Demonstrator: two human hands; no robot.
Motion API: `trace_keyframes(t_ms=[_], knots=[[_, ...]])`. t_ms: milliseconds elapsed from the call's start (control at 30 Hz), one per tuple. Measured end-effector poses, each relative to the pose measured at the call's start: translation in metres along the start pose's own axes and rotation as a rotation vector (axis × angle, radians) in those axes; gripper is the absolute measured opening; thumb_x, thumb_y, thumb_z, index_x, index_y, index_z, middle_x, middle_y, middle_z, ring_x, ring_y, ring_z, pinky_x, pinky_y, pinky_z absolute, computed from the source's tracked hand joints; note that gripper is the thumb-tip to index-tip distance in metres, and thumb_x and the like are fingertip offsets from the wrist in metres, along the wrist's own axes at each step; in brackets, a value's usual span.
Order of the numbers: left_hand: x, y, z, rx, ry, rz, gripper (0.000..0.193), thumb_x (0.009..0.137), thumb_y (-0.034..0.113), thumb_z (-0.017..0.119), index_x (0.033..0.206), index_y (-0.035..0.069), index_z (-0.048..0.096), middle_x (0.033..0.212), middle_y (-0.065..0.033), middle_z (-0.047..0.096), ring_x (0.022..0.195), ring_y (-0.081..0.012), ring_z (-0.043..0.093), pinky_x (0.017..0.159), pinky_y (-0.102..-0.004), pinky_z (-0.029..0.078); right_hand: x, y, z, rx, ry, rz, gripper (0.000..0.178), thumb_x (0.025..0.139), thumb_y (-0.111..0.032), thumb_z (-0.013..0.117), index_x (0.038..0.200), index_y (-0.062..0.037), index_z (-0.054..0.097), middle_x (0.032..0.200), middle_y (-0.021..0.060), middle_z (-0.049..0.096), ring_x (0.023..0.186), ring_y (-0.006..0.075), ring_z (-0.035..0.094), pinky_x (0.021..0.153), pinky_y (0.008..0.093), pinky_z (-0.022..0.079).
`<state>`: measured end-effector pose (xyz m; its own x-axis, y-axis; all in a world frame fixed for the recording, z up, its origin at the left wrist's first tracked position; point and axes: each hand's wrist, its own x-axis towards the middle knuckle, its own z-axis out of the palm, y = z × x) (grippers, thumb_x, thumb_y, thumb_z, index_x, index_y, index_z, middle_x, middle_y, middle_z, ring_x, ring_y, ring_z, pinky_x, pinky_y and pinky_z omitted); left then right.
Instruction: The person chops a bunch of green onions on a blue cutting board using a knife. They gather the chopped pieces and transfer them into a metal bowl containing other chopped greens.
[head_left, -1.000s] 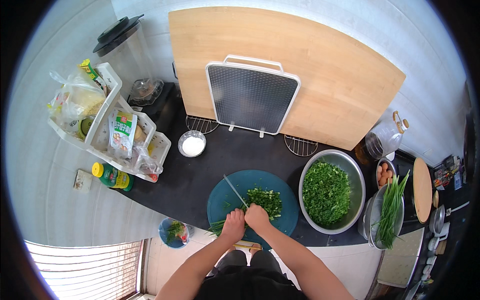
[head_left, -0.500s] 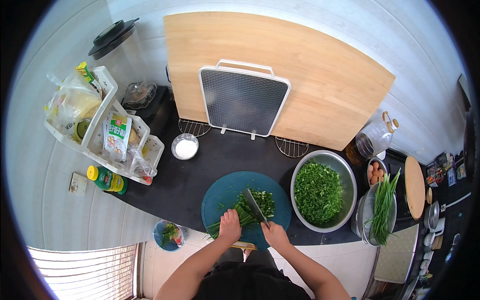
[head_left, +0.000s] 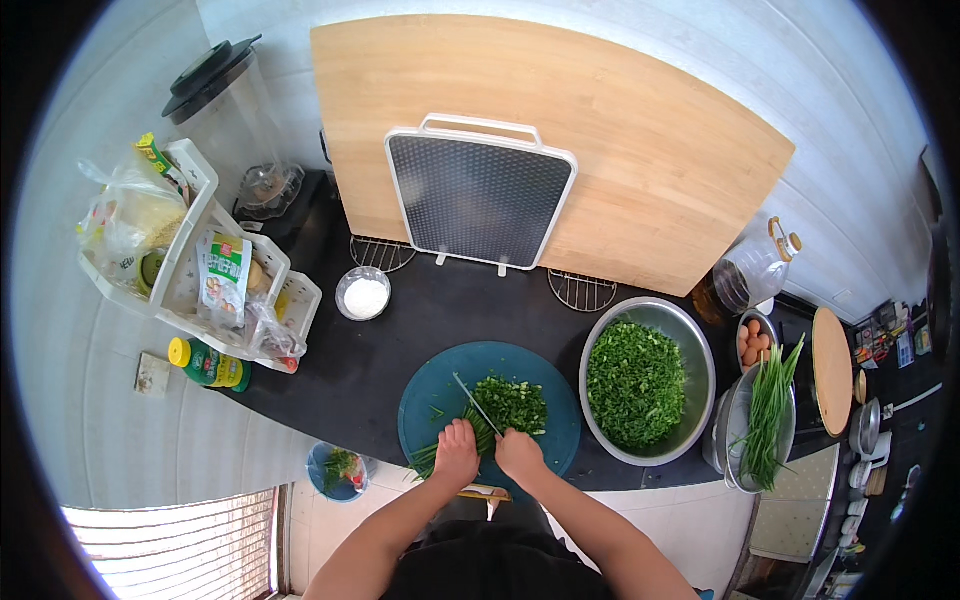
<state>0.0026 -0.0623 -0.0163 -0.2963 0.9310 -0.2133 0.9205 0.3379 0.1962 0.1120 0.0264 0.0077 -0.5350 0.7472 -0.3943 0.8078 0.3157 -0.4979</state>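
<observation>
A round teal cutting board (head_left: 421,400) lies at the counter's front edge. My left hand (head_left: 457,452) is closed over a bunch of green chives (head_left: 424,461), pressing it to the board. In my right hand (head_left: 520,457) is the handle of a kitchen knife (head_left: 474,400), its blade slanting away to the far left across the chives, edge-on to view. Chopped chives (head_left: 517,404) are heaped right of the blade. Just right of the board, a wide steel bowl (head_left: 702,400) holds a large amount of chopped greens (head_left: 636,385).
A steel pot (head_left: 729,440) with long whole chives (head_left: 768,415) and a bowl of eggs (head_left: 752,345) stand at right, near an oil jug (head_left: 745,278). White powder fills a small bowl (head_left: 363,295). A white rack (head_left: 210,190) and blender (head_left: 235,120) occupy the left.
The knife and my right hand have moved left, toward my left hand, and the blade now appears narrower. My left hand still holds the chives. The whole view has shifted slightly.
</observation>
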Motion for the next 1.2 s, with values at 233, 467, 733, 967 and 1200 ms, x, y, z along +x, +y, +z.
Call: trace_keyframes(t_ms=[233, 467, 733, 967, 1200], knots=[[0.001, 0.001, -0.018, -0.012, 0.045, -0.015, 0.086, 0.067, 0.031, 0.072, 0.13, -0.01, 0.031, 0.123, -0.0206, 0.041, 0.106, -0.0311, 0.044, 0.091, -0.0401, 0.036, -0.017, 0.008, -0.046, 0.17, 0.011, 0.028, 0.035, 0.086, -0.031, 0.056, 0.077, 0.0031, 0.059, 0.07, 0.0254, 0.06, 0.073, 0.0426, 0.061, 0.064, 0.0452, 0.048], [-0.007, -0.003, -0.047, -0.095, 0.03, -0.038, 0.107, 0.059, 0.041, 0.08, 0.135, -0.01, 0.026, 0.124, -0.0189, 0.041, 0.109, -0.0309, 0.043, 0.094, -0.0402, 0.034, -0.049, 0.01, -0.066, 0.292, 0.073, 0.0, 0.042, 0.089, -0.037, 0.054, 0.072, 0.0015, 0.052, 0.06, 0.0211, 0.054, 0.062, 0.0403, 0.057, 0.054, 0.0436, 0.042], [-0.01, -0.01, -0.029, -0.097, 0.132, -0.019, 0.094, 0.065, 0.044, 0.076, 0.13, -0.01, 0.035, 0.118, -0.0178, 0.045, 0.105, -0.0292, 0.046, 0.092, -0.037, 0.038, -0.062, 0.003, -0.056, 0.183, 0.101, -0.123, 0.041, 0.093, -0.037, 0.049, 0.075, -0.0009, 0.054, 0.064, 0.0233, 0.059, 0.065, 0.0435, 0.058, 0.057, 0.0501, 0.045], [-0.002, -0.014, -0.014, 0.056, 0.089, 0.061, 0.079, 0.073, 0.04, 0.069, 0.126, -0.011, 0.038, 0.113, -0.0171, 0.047, 0.1, -0.0278, 0.047, 0.088, -0.0359, 0.039, -0.05, 0.002, -0.039, 0.006, 0.078, -0.121, 0.043, 0.093, -0.036, 0.048, 0.072, 0.0011, 0.053, 0.063, 0.0252, 0.059, 0.065, 0.0441, 0.059, 0.058, 0.0503, 0.047], [0.002, -0.016, -0.012, 0.083, 0.061, 0.108, 0.071, 0.074, 0.033, 0.066, 0.123, -0.012, 0.04, 0.112, -0.0189, 0.048, 0.098, -0.0282, 0.048, 0.085, -0.0365, 0.04, -0.028, -0.008, -0.04, -0.073, -0.038, -0.09, 0.045, 0.092, -0.035, 0.048, 0.071, 0.0031, 0.057, 0.066, 0.0268, 0.06, 0.066, 0.0441, 0.061, 0.06, 0.0491, 0.05]])
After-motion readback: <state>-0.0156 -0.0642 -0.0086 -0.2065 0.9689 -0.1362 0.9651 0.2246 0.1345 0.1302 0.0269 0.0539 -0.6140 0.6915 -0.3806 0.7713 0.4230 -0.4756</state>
